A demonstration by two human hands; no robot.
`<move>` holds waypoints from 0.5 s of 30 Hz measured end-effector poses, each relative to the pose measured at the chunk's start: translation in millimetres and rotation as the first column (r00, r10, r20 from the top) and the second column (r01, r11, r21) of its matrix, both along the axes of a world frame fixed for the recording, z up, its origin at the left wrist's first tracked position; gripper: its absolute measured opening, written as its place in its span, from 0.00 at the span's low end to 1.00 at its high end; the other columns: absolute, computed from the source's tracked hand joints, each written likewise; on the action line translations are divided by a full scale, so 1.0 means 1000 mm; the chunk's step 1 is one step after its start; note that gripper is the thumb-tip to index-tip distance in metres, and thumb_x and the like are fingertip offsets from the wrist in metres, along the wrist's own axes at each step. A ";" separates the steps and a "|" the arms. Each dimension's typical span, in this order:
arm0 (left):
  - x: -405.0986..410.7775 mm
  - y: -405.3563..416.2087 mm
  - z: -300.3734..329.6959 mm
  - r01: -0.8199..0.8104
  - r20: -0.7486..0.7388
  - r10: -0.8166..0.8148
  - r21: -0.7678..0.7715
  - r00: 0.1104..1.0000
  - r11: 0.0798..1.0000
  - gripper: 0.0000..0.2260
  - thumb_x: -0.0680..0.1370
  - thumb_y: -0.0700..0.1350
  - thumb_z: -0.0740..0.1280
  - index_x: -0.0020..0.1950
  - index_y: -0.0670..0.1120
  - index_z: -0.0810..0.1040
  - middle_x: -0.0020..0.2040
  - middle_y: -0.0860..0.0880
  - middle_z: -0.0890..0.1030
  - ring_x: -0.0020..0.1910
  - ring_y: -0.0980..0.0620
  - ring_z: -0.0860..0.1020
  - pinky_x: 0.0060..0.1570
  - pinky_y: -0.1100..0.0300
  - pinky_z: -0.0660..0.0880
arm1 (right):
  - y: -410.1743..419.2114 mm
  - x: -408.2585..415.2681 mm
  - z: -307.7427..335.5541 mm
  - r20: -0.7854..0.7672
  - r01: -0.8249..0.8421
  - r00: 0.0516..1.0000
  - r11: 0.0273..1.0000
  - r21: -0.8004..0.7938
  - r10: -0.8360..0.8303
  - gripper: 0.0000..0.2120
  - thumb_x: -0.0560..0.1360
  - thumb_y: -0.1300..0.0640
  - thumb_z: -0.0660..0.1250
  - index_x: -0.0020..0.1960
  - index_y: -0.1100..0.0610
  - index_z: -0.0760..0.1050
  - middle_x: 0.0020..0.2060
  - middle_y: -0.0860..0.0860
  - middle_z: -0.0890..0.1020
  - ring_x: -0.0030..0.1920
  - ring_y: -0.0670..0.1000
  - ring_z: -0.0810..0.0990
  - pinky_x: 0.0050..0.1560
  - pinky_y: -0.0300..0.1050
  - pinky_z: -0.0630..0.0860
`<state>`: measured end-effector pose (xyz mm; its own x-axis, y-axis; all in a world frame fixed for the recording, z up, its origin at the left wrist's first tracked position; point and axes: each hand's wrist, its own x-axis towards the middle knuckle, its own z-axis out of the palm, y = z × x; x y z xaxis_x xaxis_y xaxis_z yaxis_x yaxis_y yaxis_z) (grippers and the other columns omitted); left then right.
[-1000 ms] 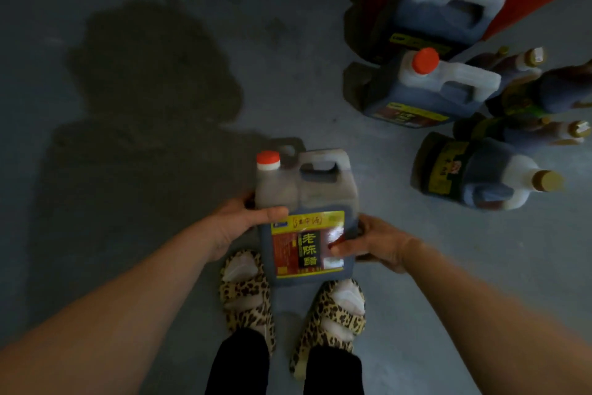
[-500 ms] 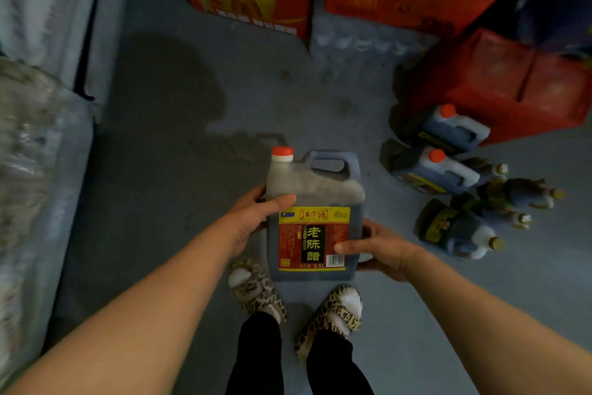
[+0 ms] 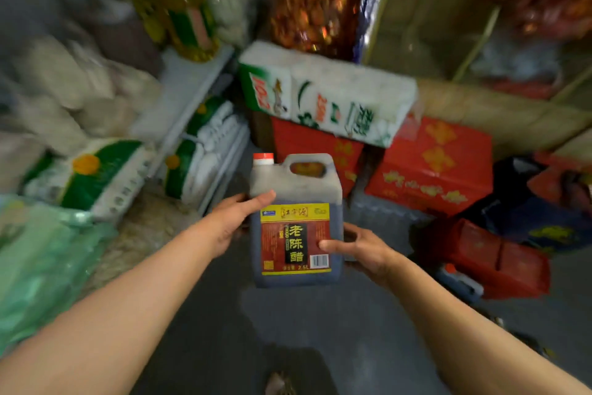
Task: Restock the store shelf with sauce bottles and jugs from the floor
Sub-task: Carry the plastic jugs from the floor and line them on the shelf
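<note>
Grip: our left hand and right hand clamp the dark plastic vinegar jug with the red cap and yellow-red label by its sides, upright, clear of the floor.
Doing it well: we judge it heavy; we keep it level.
Beyond the grip: red cartons.
Left of it: white shelf, green-white sacks, crowded.

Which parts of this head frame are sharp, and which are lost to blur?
Head view: the jug and its label read sharp, as do the left hand and right hand holding it; the rice bags and shelf at left smear with motion blur; wide-angle bending at the edges.
</note>
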<state>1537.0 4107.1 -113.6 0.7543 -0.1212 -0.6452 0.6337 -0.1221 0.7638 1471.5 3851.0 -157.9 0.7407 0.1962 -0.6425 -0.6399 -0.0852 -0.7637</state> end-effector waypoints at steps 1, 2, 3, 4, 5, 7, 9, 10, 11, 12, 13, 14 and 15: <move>0.013 0.011 0.026 -0.003 0.042 0.003 0.004 0.999 1.000 0.29 0.62 0.58 0.81 0.57 0.46 0.80 0.47 0.48 0.87 0.46 0.49 0.84 0.43 0.58 0.75 | 0.011 0.017 0.023 0.052 -0.005 0.999 1.000 0.009 0.005 0.31 0.65 0.51 0.82 0.66 0.53 0.79 0.55 0.51 0.87 0.56 0.53 0.86 0.57 0.51 0.81; 0.025 0.021 0.051 -0.011 0.083 0.011 0.003 0.996 1.000 0.26 0.64 0.57 0.80 0.57 0.46 0.80 0.46 0.49 0.87 0.44 0.51 0.84 0.42 0.59 0.75 | 0.020 0.034 0.045 0.102 -0.009 0.995 1.000 0.008 0.008 0.29 0.66 0.53 0.82 0.65 0.55 0.79 0.55 0.52 0.87 0.55 0.54 0.86 0.54 0.49 0.82; 0.038 0.031 0.075 -0.023 0.123 0.022 0.002 0.992 1.000 0.22 0.67 0.56 0.78 0.55 0.46 0.80 0.46 0.49 0.87 0.42 0.52 0.84 0.41 0.59 0.75 | 0.030 0.050 0.068 0.150 -0.007 0.989 1.000 0.002 0.007 0.28 0.68 0.53 0.82 0.65 0.55 0.79 0.54 0.52 0.87 0.54 0.54 0.86 0.50 0.47 0.82; 0.051 0.039 0.098 -0.045 0.163 0.044 0.002 0.986 0.999 0.17 0.70 0.54 0.76 0.53 0.46 0.81 0.46 0.48 0.87 0.41 0.52 0.83 0.42 0.59 0.76 | 0.038 0.068 0.088 0.199 -0.013 0.980 1.000 -0.006 0.014 0.27 0.69 0.53 0.80 0.65 0.55 0.80 0.53 0.52 0.87 0.51 0.53 0.87 0.47 0.45 0.82; 0.064 0.048 0.119 -0.076 0.200 0.073 0.004 0.977 0.997 0.15 0.71 0.53 0.75 0.52 0.45 0.81 0.46 0.47 0.87 0.41 0.51 0.83 0.42 0.58 0.76 | 0.047 0.085 0.108 0.242 -0.012 0.970 1.000 -0.004 0.012 0.25 0.70 0.54 0.79 0.65 0.56 0.80 0.51 0.52 0.88 0.48 0.51 0.87 0.44 0.43 0.81; 0.089 0.062 0.156 -0.138 0.271 0.132 0.002 0.954 0.990 0.16 0.70 0.54 0.75 0.51 0.44 0.82 0.43 0.47 0.87 0.39 0.50 0.83 0.42 0.58 0.76 | 0.063 0.122 0.142 0.308 -0.006 0.951 1.000 0.014 0.001 0.21 0.71 0.56 0.78 0.63 0.57 0.80 0.50 0.53 0.87 0.43 0.49 0.88 0.42 0.42 0.82; 0.115 0.077 0.186 -0.219 0.334 0.215 -0.024 0.918 0.975 0.17 0.67 0.54 0.76 0.49 0.44 0.82 0.40 0.47 0.86 0.38 0.49 0.82 0.44 0.57 0.77 | 0.078 0.162 0.170 0.362 -0.019 0.932 0.999 0.046 0.001 0.22 0.70 0.55 0.79 0.62 0.58 0.80 0.52 0.55 0.87 0.48 0.54 0.88 0.48 0.48 0.84; 0.128 0.084 0.199 -0.263 0.358 0.262 -0.046 0.896 0.964 0.19 0.65 0.54 0.77 0.49 0.44 0.82 0.41 0.46 0.86 0.38 0.49 0.83 0.44 0.57 0.78 | 0.086 0.184 0.186 0.392 -0.035 0.920 0.998 0.049 0.014 0.21 0.70 0.54 0.79 0.61 0.57 0.81 0.51 0.53 0.88 0.49 0.54 0.87 0.48 0.48 0.84; 0.141 0.091 0.212 -0.301 0.382 0.304 -0.069 0.873 0.951 0.21 0.63 0.55 0.77 0.49 0.44 0.83 0.42 0.46 0.86 0.39 0.48 0.83 0.45 0.56 0.79 | 0.094 0.207 0.200 0.426 -0.049 0.905 0.997 0.054 0.022 0.19 0.70 0.55 0.78 0.59 0.56 0.81 0.48 0.51 0.88 0.47 0.53 0.88 0.44 0.44 0.83; 0.155 0.099 0.223 -0.334 0.405 0.340 -0.089 0.849 0.939 0.22 0.61 0.55 0.77 0.50 0.44 0.83 0.43 0.45 0.87 0.40 0.48 0.84 0.45 0.55 0.79 | 0.101 0.233 0.213 0.453 -0.070 0.891 0.996 0.063 0.034 0.16 0.71 0.56 0.77 0.58 0.55 0.81 0.46 0.50 0.88 0.44 0.50 0.88 0.40 0.40 0.82; 0.170 0.106 0.234 -0.362 0.423 0.371 -0.104 0.827 0.926 0.22 0.60 0.55 0.77 0.49 0.44 0.83 0.43 0.45 0.87 0.39 0.49 0.84 0.45 0.56 0.79 | 0.110 0.259 0.225 0.482 -0.094 0.875 0.993 0.074 0.046 0.15 0.72 0.57 0.77 0.57 0.55 0.81 0.44 0.49 0.88 0.43 0.49 0.88 0.38 0.38 0.81; 0.186 0.114 0.244 -0.391 0.434 0.399 -0.113 0.807 0.913 0.23 0.60 0.55 0.77 0.49 0.44 0.83 0.44 0.45 0.87 0.39 0.49 0.84 0.45 0.56 0.79 | 0.119 0.285 0.235 0.506 -0.124 0.859 0.989 0.074 0.070 0.15 0.71 0.58 0.77 0.58 0.56 0.81 0.44 0.50 0.88 0.42 0.49 0.87 0.38 0.38 0.80; 0.202 0.122 0.253 -0.415 0.444 0.424 -0.123 0.790 0.901 0.24 0.59 0.55 0.78 0.49 0.43 0.83 0.44 0.44 0.87 0.40 0.47 0.84 0.46 0.55 0.79 | 0.129 0.311 0.245 0.534 -0.162 0.840 0.983 0.081 0.094 0.17 0.71 0.58 0.77 0.58 0.58 0.81 0.45 0.51 0.88 0.43 0.49 0.87 0.39 0.39 0.81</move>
<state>1739.0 4229.2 139.5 0.9375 0.2669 -0.2234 0.2060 0.0919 0.9742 1782.7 3979.7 87.0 0.9232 0.3620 -0.1295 -0.1289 -0.0259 -0.9913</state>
